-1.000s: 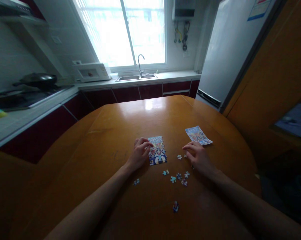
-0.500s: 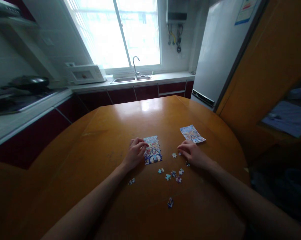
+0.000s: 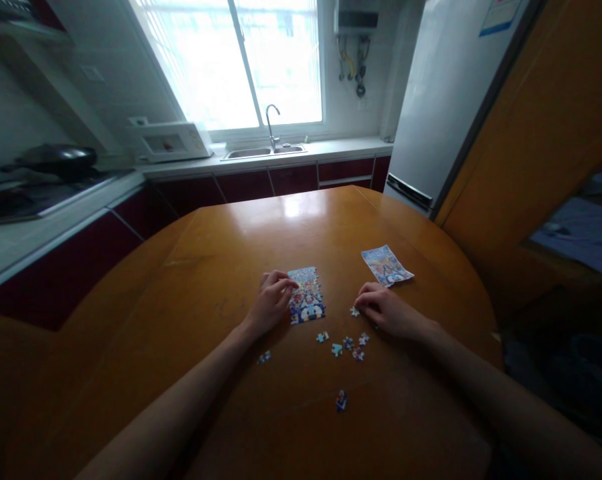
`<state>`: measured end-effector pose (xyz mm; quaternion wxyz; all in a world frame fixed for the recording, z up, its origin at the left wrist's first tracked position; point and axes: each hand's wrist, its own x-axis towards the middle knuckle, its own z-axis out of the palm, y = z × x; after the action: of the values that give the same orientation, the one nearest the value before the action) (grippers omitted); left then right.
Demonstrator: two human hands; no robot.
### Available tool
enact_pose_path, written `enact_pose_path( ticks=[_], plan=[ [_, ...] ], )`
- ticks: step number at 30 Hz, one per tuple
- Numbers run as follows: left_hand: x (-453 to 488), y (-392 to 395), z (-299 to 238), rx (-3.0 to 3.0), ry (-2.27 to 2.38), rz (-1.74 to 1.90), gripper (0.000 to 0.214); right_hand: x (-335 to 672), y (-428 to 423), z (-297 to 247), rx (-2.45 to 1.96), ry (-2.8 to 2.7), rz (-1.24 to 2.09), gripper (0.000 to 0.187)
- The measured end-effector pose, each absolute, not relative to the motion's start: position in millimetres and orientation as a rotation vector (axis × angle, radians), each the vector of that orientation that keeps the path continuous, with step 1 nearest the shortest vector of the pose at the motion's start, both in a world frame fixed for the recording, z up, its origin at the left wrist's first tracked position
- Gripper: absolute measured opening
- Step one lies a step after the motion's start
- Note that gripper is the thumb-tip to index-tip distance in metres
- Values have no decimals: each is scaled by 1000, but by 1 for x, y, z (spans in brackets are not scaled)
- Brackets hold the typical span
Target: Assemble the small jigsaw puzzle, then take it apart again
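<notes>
A partly assembled colourful jigsaw (image 3: 307,303) lies flat near the middle of the round wooden table (image 3: 221,253). My left hand (image 3: 271,301) rests on the jigsaw's left edge with its fingers curled. My right hand (image 3: 385,310) lies to the right, its fingertips pinching down on a loose white piece (image 3: 354,311). Several loose pieces (image 3: 348,345) are scattered just in front of the jigsaw. One piece (image 3: 264,357) lies beside my left forearm and another piece (image 3: 341,400) sits nearer to me. A printed picture card (image 3: 385,265) lies beyond my right hand.
A kitchen counter with a sink (image 3: 261,152), a white microwave (image 3: 168,141) and a stove with a black pan (image 3: 55,160) runs behind the table. A tall white fridge (image 3: 445,100) and an orange wooden panel (image 3: 541,133) stand at the right.
My right hand slid left until its fingertips reached the loose white piece. My left hand stayed on the jigsaw's edge. The camera view shifted slightly.
</notes>
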<state>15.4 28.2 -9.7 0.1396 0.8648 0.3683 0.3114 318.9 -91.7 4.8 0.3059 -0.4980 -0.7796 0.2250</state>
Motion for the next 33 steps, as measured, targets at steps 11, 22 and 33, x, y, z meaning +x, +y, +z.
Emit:
enact_pose_path(
  ticks=[11,22,33],
  plan=[
    [17,26,-9,2504,1068,914,23,294,-122,20,-1168,-2161,642,15],
    [16,27,-13,2530,1035,936,23,260,-149,13,-939,-2552,605,7],
    [19,17,-7,2635,943,893,17,269,-133,39,-794,-2716,692,16]
  ],
)
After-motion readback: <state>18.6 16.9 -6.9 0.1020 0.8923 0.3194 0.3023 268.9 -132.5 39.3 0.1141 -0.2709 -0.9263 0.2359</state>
